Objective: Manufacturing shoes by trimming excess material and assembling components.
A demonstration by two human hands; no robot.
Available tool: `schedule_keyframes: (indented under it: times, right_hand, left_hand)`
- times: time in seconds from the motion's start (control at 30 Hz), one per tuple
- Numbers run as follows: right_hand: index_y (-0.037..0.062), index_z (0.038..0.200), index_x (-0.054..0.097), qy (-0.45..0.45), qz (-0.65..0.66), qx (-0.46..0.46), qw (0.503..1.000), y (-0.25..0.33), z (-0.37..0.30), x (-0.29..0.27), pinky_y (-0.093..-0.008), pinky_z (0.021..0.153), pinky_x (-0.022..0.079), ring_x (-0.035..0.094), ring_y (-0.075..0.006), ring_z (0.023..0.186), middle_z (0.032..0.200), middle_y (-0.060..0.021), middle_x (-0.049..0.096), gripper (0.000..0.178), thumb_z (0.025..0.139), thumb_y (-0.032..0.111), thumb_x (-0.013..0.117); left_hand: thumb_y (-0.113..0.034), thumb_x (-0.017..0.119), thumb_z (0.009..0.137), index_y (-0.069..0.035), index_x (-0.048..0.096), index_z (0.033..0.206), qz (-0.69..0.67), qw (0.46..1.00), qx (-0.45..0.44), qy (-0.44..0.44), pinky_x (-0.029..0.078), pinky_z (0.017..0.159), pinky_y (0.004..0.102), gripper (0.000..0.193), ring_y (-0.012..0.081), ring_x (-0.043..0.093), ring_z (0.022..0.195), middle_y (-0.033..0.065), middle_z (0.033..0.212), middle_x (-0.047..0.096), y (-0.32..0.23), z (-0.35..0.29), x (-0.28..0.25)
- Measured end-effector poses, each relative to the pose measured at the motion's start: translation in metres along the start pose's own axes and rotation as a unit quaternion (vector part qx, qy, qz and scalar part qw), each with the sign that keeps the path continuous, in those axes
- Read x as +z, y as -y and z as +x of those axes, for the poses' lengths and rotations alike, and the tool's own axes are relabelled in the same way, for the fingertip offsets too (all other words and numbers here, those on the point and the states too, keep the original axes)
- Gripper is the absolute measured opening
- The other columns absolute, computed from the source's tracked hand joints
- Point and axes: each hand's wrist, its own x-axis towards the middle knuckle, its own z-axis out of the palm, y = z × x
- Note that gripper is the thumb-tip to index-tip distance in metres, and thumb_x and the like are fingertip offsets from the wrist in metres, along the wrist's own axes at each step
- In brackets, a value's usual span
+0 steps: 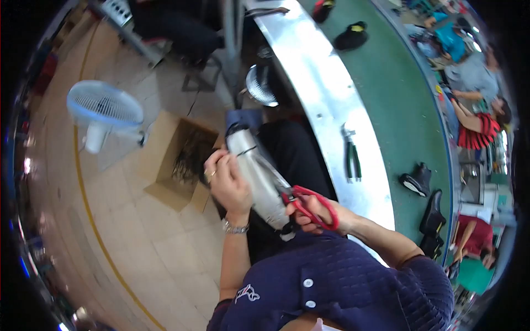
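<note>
Across my lap lies a long, pale, shiny wrapped bundle [255, 176] with dark bands near its far and near ends; what it contains is hidden. My right hand [314, 212] grips red-handled scissors [330, 215], fingers in the loops. Their blades lie over the bundle's right side and point away from me. At the bundle's left edge is my left hand [227, 185], with curled, closed fingers, a ring and a metal-band watch [236, 227]. Anything pinched in those fingers is too hidden to make out.
Left of my lap stands an open cardboard box [160, 146] with dark stringy scraps; beyond it is a fan [105, 107]. Green-handled pliers [352, 157] lie on the metal ledge [331, 83] at my right. Dark shoes [417, 179] stand on the green belt [395, 110]; several people work beyond.
</note>
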Motion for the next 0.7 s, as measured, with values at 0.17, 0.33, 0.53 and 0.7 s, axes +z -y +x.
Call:
schedule_keyframes:
  times: [0.17,0.33,0.53,0.7]
  right_hand:
    - [0.0101,0.077,0.050,-0.089,-0.134,-0.014,0.987,-0.003,0.033,0.012,-0.0237,0.038,0.033,0.037,-0.0064,0.041,0.053,0.0047,0.036,0.057,0.092,0.065,0.047]
    - [-0.0028,0.093,0.065,-0.156,-0.392,-0.107,0.901,-0.007,0.029,0.015,-0.0345,0.061,0.044,0.052,-0.0178,0.064,0.065,-0.0082,0.054,0.067,0.090,0.063,0.052]
    - [0.0029,0.092,0.065,-0.289,-0.343,-0.231,0.864,-0.022,0.001,-0.033,-0.0299,0.061,0.044,0.053,-0.0107,0.065,0.067,-0.0039,0.058,0.040,0.089,0.043,0.068]
    - [0.0031,0.093,0.066,-0.607,-0.353,-0.271,0.658,-0.046,-0.020,-0.129,-0.0384,0.059,0.050,0.065,-0.0263,0.062,0.072,-0.0110,0.068,0.042,0.082,0.043,0.070]
  left_hand:
    - [-0.006,0.053,0.095,0.005,0.061,0.093,-0.031,0.999,-0.013,0.014,0.051,0.078,0.0406,0.014,0.0335,0.060,0.092,0.0167,0.104,0.058,0.004,-0.002,-0.009]
    - [-0.011,0.048,0.100,0.001,0.061,0.099,-0.037,0.999,-0.005,-0.022,0.050,0.080,0.0382,0.018,0.0301,0.061,0.088,0.0150,0.100,0.063,-0.008,0.001,-0.007]
    - [-0.019,0.045,0.103,0.001,0.056,0.091,-0.026,0.992,-0.120,0.010,0.043,0.059,0.0291,0.025,0.0154,0.052,0.064,0.0047,0.083,0.063,-0.021,0.009,-0.010]
    - [-0.015,0.043,0.103,0.001,0.052,0.092,-0.113,0.975,-0.138,-0.130,0.040,0.048,0.0251,0.022,0.0111,0.046,0.054,0.0062,0.080,0.061,-0.015,0.002,0.016]
